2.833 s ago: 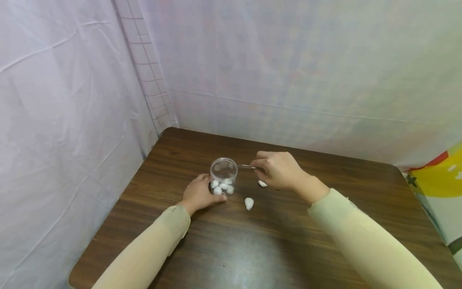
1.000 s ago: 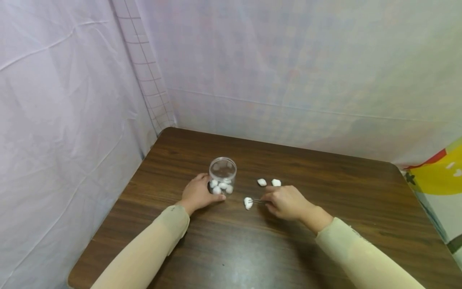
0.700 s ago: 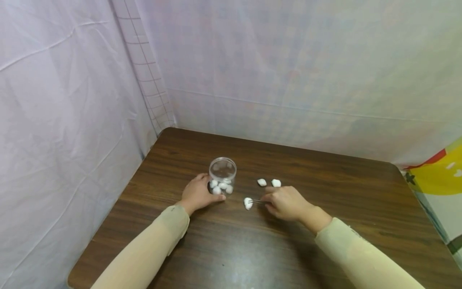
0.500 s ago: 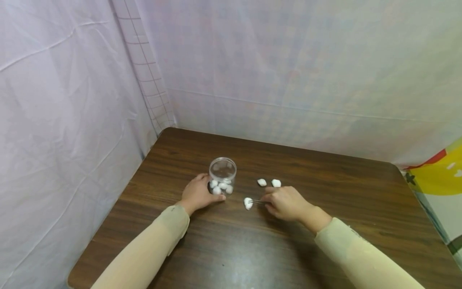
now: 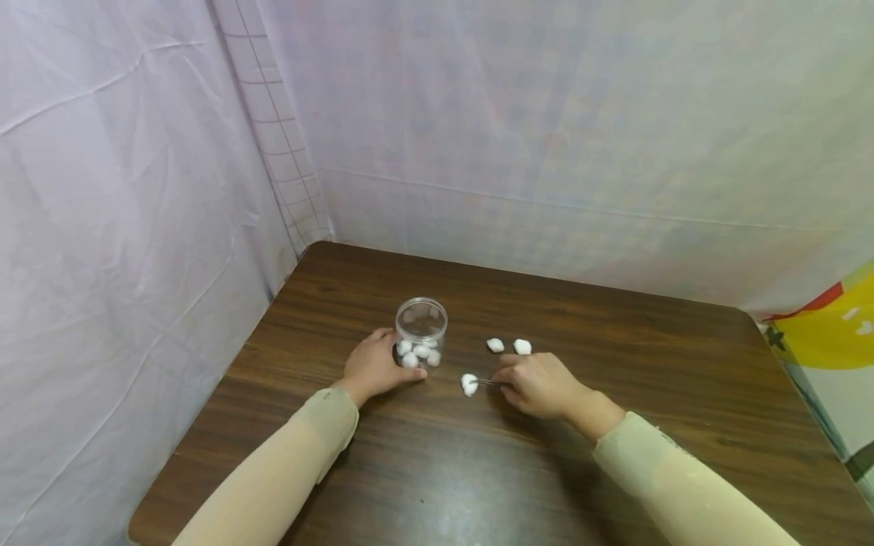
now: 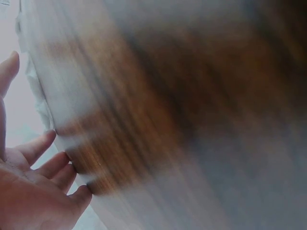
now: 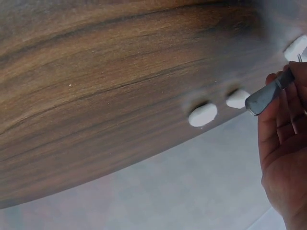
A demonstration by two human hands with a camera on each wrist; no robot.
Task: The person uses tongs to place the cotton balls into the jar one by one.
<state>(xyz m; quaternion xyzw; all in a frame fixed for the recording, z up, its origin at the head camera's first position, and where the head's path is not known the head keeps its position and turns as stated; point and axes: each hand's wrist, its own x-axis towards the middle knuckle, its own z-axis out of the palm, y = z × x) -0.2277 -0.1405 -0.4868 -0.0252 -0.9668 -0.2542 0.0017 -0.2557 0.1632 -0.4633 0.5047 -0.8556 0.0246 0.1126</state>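
Note:
In the head view my left hand holds a clear plastic jar by its left side, thumb in front and fingers behind. Several white cotton balls lie in the bottom of the jar, which is uncovered. The jar is not visible in the left wrist view, where my left hand shows curved fingers. With my right hand I pinch metal tweezers; their tips touch a cotton ball on the table, right of the jar.
Two more cotton balls, one at left and one at right, lie behind my right hand on the brown wooden table. Pale cloth hangs behind the table, and more cloth hangs at its left.
From the jar's rim, my right hand has moved down and right to the nearest cotton ball with the tweezers. The tweezer tips have since drawn together over it. My left hand stays at the jar.

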